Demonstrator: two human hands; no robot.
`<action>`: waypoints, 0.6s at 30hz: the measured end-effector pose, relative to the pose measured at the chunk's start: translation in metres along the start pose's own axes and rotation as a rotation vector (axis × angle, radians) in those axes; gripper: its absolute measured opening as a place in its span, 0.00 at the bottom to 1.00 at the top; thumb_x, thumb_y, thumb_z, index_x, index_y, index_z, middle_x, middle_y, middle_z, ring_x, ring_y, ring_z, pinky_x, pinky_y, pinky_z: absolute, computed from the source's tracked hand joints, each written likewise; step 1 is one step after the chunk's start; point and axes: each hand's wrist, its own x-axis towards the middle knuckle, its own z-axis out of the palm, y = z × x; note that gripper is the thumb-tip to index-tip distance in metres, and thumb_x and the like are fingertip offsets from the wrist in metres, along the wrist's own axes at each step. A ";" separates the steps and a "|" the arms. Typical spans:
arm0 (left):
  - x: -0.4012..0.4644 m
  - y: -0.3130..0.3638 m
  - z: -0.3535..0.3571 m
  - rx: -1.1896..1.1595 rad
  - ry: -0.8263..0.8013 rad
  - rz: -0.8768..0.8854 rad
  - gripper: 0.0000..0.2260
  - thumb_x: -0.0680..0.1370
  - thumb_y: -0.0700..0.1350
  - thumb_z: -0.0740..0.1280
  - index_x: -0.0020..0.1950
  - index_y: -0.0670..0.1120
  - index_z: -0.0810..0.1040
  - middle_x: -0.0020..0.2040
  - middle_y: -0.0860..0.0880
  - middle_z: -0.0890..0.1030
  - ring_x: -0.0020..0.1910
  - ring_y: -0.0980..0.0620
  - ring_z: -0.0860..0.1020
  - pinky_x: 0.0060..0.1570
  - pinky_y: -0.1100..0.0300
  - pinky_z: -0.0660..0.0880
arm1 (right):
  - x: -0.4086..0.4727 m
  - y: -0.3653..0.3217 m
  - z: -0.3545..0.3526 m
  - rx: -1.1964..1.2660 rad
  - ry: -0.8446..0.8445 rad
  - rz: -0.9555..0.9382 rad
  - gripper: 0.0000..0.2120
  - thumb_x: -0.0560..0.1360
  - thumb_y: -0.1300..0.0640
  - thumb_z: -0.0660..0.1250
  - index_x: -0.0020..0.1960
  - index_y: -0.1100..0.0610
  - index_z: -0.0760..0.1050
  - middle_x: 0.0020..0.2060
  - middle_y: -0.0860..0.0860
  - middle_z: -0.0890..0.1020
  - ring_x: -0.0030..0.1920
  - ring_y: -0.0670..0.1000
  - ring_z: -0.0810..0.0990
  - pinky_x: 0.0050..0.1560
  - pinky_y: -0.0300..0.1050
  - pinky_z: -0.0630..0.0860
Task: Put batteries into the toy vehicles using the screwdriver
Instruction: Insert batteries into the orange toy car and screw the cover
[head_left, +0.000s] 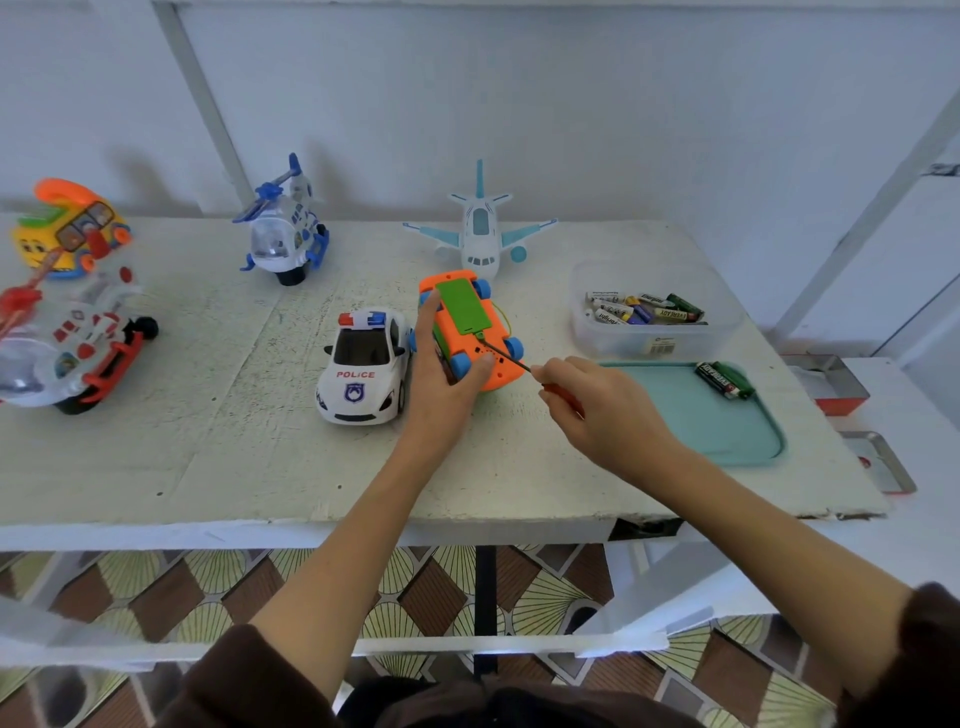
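The worktop (218, 457) was a pale, scuffed slab with a chipped front edge. On it stood a yellow toy bus (70, 228) at the far left, a red and white helicopter (72, 343) in front of the bus, a blue and white helicopter (285, 223) farther back, and a toy airplane (480, 228) near the rear middle. A police car (363, 369) sat just beside an overturned orange car (467, 327). To the right were a clear tub (654, 340) holding batteries and a teal tray (727, 436) carrying two batteries (724, 380).
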 end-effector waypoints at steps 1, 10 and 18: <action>0.000 0.000 0.000 0.000 0.004 -0.004 0.31 0.78 0.34 0.65 0.73 0.55 0.54 0.68 0.55 0.63 0.64 0.53 0.71 0.54 0.69 0.75 | 0.000 0.000 0.001 -0.006 -0.006 -0.002 0.08 0.73 0.59 0.60 0.48 0.61 0.76 0.32 0.54 0.76 0.27 0.56 0.72 0.23 0.49 0.70; 0.001 -0.002 0.000 -0.023 0.012 -0.015 0.31 0.79 0.34 0.64 0.74 0.54 0.53 0.67 0.57 0.64 0.62 0.57 0.74 0.52 0.69 0.76 | 0.000 -0.001 0.005 -0.024 0.007 -0.013 0.07 0.73 0.61 0.61 0.47 0.62 0.75 0.30 0.54 0.74 0.25 0.56 0.70 0.21 0.47 0.67; 0.000 0.000 0.003 -0.032 0.030 -0.020 0.33 0.79 0.34 0.64 0.76 0.54 0.52 0.64 0.60 0.66 0.61 0.57 0.75 0.52 0.67 0.77 | -0.001 -0.003 0.009 -0.017 0.028 0.011 0.08 0.73 0.60 0.59 0.47 0.62 0.75 0.31 0.55 0.76 0.26 0.58 0.72 0.22 0.50 0.69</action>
